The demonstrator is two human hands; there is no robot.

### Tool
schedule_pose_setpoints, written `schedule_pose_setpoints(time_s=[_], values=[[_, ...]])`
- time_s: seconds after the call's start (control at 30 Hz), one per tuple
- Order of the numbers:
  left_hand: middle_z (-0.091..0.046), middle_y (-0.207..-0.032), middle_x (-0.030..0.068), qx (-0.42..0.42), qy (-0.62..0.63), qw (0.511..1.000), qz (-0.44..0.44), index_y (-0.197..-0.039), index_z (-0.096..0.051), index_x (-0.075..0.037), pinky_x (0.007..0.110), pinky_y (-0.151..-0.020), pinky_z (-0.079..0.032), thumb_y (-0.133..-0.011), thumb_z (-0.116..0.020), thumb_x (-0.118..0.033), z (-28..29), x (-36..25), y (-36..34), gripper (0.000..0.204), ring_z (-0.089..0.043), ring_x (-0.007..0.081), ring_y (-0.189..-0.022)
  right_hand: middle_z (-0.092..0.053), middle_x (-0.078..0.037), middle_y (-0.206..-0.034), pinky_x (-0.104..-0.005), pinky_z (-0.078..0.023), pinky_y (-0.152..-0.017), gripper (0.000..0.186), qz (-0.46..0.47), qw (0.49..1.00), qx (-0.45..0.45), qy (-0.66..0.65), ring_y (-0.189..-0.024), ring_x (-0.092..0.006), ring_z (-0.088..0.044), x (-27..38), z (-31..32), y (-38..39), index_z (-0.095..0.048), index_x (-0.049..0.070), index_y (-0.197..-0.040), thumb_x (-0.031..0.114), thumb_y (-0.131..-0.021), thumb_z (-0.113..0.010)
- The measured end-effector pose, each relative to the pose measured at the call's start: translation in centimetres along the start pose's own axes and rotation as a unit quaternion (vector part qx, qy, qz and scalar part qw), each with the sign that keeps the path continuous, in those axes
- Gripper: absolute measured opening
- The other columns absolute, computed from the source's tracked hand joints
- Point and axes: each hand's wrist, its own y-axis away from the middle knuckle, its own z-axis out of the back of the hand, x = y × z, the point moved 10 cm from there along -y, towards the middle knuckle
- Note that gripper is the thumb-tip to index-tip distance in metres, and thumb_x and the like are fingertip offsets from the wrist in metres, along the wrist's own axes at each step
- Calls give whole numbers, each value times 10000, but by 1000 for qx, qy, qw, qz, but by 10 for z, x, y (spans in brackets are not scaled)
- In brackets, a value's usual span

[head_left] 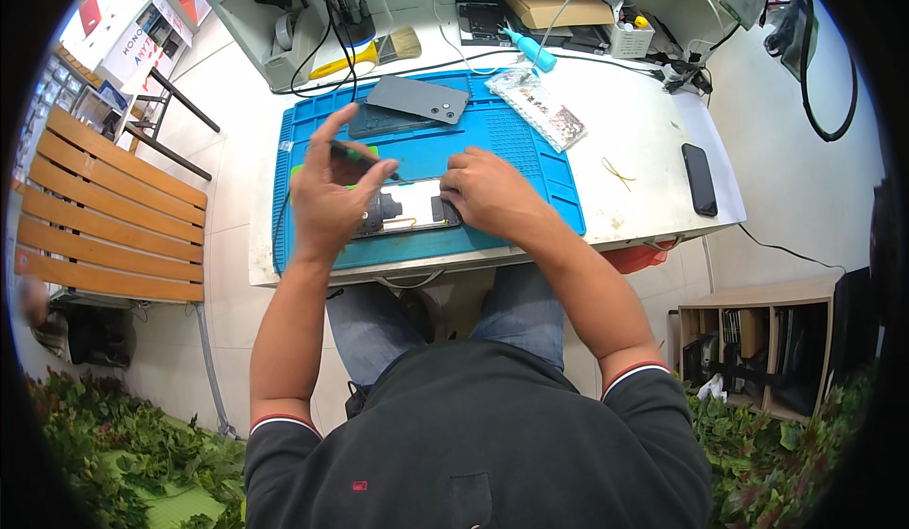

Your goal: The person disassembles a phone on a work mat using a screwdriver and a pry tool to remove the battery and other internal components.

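An opened phone lies on the blue work mat close to the table's front edge, its inner parts exposed. My left hand is over its left end and grips a slim dark screwdriver with green on it, the tip slanting down toward the phone's upper edge. My right hand rests at the phone's right end with fingers curled onto it; what the fingertips pinch is hidden. A grey phone back cover with camera holes lies farther back on the mat. Something bright green is partly hidden behind my left hand.
A clear packet lies across the mat's far right. Behind are a yellow-handled brush, a light-blue bottle and a white basket. To the right are a yellow tie and a black phone. Cables hang down at the back.
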Motion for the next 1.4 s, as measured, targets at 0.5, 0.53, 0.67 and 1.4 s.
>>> schedule_pose_setpoints(time_s=[0.5, 0.53, 0.67, 1.4], values=[[-761, -986, 73, -124, 12, 990, 70, -1608, -502, -28, 284, -852, -638, -933, -887, 22, 126, 32, 66, 779, -769, 131, -915, -651, -210, -1037, -498, -530, -956, 204, 142, 987, -52, 53, -1034, -406, -643, 17, 7, -70, -637, -28, -942, 139, -1052, -598], [-763, -993, 72, -122, 13, 990, 71, -1608, -507, -39, 280, -841, -637, -929, -888, 25, 123, 40, 64, 782, -767, 127, -913, -661, -212, -1079, -499, -533, -977, 166, 126, 990, -56, 38, -1073, -408, -649, 14, 2, -91, -651, -29, -986, 126, -1033, -614], [-764, -979, 68, -104, -65, 989, 83, -1601, -522, -77, 289, -821, -639, -920, -906, -15, 109, 36, 49, 784, -776, 132, -899, -681, -209, -1188, -501, -535, -1039, 144, 67, 997, -46, -13, -1194, -410, -659, 0, -7, -150, -693, -16, -1096, 66, -985, -651], [-790, -992, 66, 105, -48, 992, -48, -1651, -452, -149, 328, -797, -641, -949, -875, -67, -65, -7, -18, 823, -817, 185, -857, -709, -103, -1296, -467, -480, -1130, 646, -7, 987, -86, -136, -1276, -327, -608, -35, 9, 30, -813, 84, -1255, 503, -789, -966]])
